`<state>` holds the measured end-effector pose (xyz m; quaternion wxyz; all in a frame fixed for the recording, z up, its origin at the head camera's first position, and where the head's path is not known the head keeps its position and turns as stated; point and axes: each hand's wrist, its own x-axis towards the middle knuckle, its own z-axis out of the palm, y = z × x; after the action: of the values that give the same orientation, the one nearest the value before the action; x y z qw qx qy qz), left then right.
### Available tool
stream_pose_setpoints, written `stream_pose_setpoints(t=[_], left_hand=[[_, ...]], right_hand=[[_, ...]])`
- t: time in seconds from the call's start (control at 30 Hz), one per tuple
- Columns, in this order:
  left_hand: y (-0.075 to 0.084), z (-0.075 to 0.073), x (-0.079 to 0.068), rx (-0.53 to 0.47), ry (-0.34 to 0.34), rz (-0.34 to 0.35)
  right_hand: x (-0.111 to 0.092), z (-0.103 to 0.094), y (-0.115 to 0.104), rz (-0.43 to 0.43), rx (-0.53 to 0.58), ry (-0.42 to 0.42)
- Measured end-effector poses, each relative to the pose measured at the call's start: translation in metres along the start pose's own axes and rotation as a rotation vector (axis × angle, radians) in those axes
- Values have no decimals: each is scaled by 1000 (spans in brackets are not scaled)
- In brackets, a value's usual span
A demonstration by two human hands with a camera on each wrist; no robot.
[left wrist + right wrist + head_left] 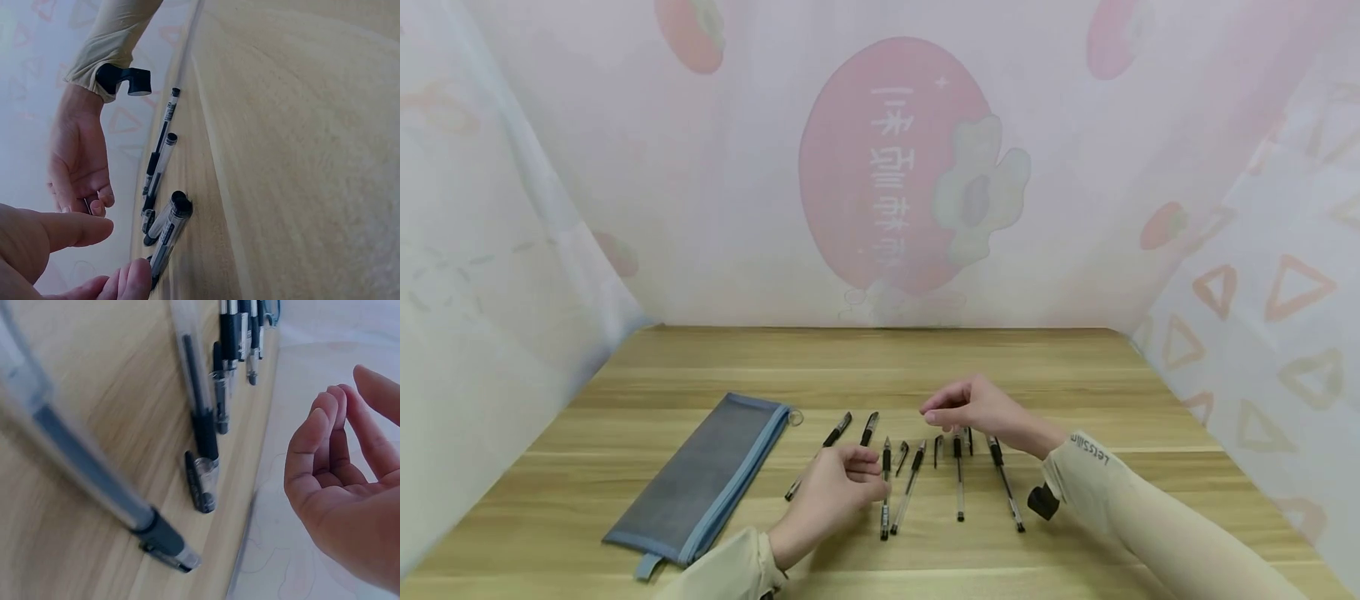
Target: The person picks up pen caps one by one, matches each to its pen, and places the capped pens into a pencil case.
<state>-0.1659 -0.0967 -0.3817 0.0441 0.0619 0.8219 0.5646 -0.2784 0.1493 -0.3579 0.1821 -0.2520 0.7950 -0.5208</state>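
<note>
Several clear-barrelled gel pens with black grips lie on the wooden table, among them an uncapped pen (910, 487) and a pen (1006, 487) at the right. Loose clear caps with black clips lie between them, including one cap (902, 458). My left hand (838, 487) hovers over the pens at the left, thumb and fingers apart, overlapping one pen (886, 512). My right hand (981, 408) is raised above the far ends of the right-hand pens. Its fingers (322, 425) are loosely bent, with nothing between them and the thumb. Left of the pens lies a blue-grey mesh zip pouch (700, 467).
Two pens with clips (870, 429) lie beyond my left hand. A ring pull (796, 417) sticks out from the pouch's far corner. Around the wooden table (775, 358) hang pale printed curtains (737, 208). A black wrist camera (125, 80) is strapped at the right sleeve.
</note>
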Motion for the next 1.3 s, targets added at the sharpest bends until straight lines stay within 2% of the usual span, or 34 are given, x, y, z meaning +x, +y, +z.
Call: stream_pose_setpoints(t=[0.13, 0.33, 0.5, 0.8, 1.03, 1.3], left_hand=[[-2, 5, 4, 6, -9, 2], [-7, 15, 6, -13, 2, 47], [-9, 16, 3, -14, 13, 77], [-15, 0, -2, 140, 4, 82], [-18, -12, -4, 126, -64, 97], [-21, -22, -3, 124, -80, 90]], right_hand=[[-1, 0, 3, 18, 18, -17], [0, 1, 7, 26, 28, -39], [-2, 1, 8, 20, 31, -47], [-5, 0, 12, 17, -5, -94], [-2, 2, 13, 0, -15, -130], [0, 3, 14, -7, -28, -147]])
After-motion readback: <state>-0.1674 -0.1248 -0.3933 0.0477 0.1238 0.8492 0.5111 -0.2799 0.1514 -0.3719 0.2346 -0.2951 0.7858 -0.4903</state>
